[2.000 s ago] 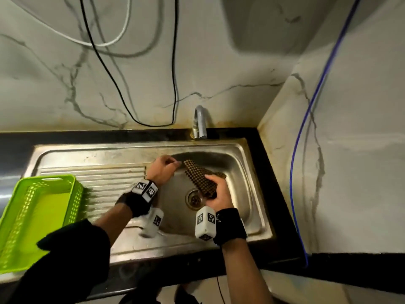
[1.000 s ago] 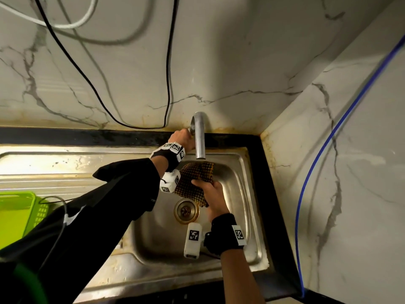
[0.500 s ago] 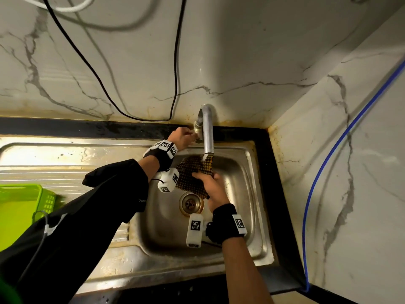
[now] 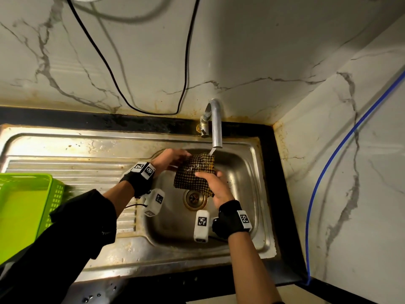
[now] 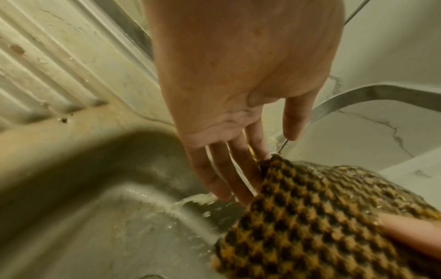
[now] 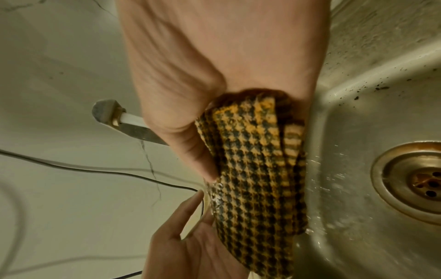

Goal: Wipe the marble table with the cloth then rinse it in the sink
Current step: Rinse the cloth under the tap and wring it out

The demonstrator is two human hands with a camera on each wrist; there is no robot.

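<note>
A steel sink (image 4: pixel 92 148) sits in a black desk (image 4: pixel 270 172). Over its bowl, under the running tap (image 4: pixel 215 123), hangs the cloth (image 4: pixel 195 172). The right hand (image 4: pixel 215 187) grips its near edge, fingers curled round it. The left hand (image 4: pixel 169 160) touches its far corner with straight fingers.

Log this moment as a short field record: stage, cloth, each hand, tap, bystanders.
stage: rinsing, cloth under running water
cloth: checked yellow-black cloth, folded, held over the sink basin above the drain
right hand: right hand grips the cloth
left hand: left hand at the cloth's far edge, fingers straight
tap: tap running, stream landing on the cloth's top edge
bystanders: green basket on the drainboard; black cable on the wall
</note>
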